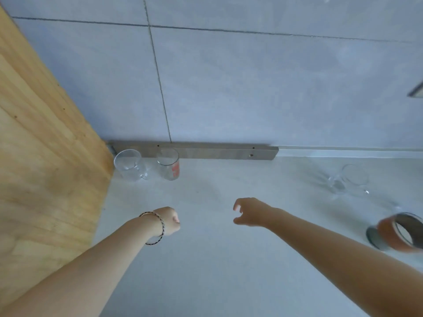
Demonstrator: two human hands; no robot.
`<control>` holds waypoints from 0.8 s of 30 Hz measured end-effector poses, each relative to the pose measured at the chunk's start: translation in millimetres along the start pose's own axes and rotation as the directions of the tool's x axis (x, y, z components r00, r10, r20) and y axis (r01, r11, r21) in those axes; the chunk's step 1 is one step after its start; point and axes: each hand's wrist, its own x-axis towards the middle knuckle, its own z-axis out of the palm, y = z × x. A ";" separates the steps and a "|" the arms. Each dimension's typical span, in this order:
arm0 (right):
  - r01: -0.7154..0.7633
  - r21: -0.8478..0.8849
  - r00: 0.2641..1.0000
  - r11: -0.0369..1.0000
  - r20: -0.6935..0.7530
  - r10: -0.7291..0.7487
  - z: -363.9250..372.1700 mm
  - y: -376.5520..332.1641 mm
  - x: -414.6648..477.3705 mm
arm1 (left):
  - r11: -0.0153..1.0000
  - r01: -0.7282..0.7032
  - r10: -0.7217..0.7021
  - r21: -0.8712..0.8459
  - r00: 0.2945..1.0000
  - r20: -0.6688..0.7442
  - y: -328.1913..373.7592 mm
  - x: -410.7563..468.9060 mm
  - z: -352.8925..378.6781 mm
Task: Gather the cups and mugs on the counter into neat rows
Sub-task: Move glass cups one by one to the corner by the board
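A clear glass mug (129, 164) stands in the back left corner of the pale counter (206, 259). Right beside it is a clear glass with red print (169, 164). Far to the right stands another clear glass mug (351, 178), blurred. An orange and steel cup (398, 232) sits at the right edge. My left hand (169, 220) hovers over the counter with fingers curled in and nothing in it. My right hand (248, 211) hangs a little to the right, fingers apart and empty. Both hands are well short of the glasses.
A wooden panel (45, 168) walls off the left side. A grey strip (206, 152) runs along the foot of the tiled back wall (251, 88). A dark object (416, 90) shows at the right edge.
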 end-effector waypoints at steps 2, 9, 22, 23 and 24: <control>-0.048 0.005 0.999 0.999 -0.008 0.048 -0.1 47.0 -21.8 | 0.999 -0.045 0.045 0.015 0.999 0.014 39.8 -3.8 10.7; -0.124 -0.029 0.972 0.992 -0.203 0.116 -34.9 220.2 -85.1 | 0.995 -0.102 0.101 0.005 0.994 0.034 186.0 -13.2 51.3; -0.172 0.123 0.940 0.977 -0.277 0.200 -39.4 382.9 -138.1 | 0.999 -0.028 0.031 -0.042 0.998 0.055 327.5 -32.0 111.0; -0.161 0.157 0.937 0.974 -0.285 0.200 -37.8 381.3 -136.7 | 0.999 -0.013 0.015 -0.049 0.998 0.053 327.6 -33.5 110.5; -0.157 0.188 0.934 0.970 -0.290 0.207 -36.8 378.9 -135.2 | 0.998 0.006 -0.003 -0.057 0.998 0.055 326.3 -34.6 110.1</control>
